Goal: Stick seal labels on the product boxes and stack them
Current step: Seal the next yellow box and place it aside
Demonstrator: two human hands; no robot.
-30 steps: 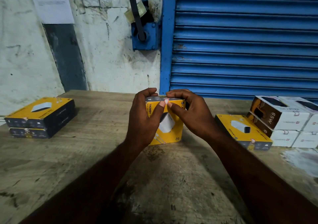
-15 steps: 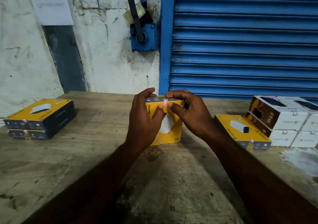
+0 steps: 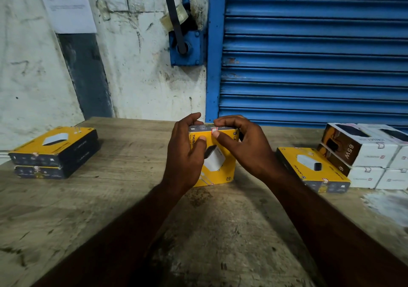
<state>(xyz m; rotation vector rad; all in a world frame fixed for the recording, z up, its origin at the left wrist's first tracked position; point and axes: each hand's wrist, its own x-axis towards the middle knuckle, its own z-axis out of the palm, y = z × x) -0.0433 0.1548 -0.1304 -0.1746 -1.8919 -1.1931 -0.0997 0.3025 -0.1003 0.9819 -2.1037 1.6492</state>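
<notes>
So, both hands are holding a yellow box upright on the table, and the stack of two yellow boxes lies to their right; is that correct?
Not quite: in the head view the stack of two yellow boxes lies to their left. The left hand and right hand do hold a yellow box upright on the table.

Bare left forearm (image 3: pixel 123 231), bare right forearm (image 3: pixel 320 220), bare left grip (image 3: pixel 185 156), bare right grip (image 3: pixel 245 152), short thumbnails (image 3: pixel 216 134).

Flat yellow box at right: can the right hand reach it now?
Likely yes, once freed: right hand grips the middle box, and only bare table lies between it and the flat box.
</notes>
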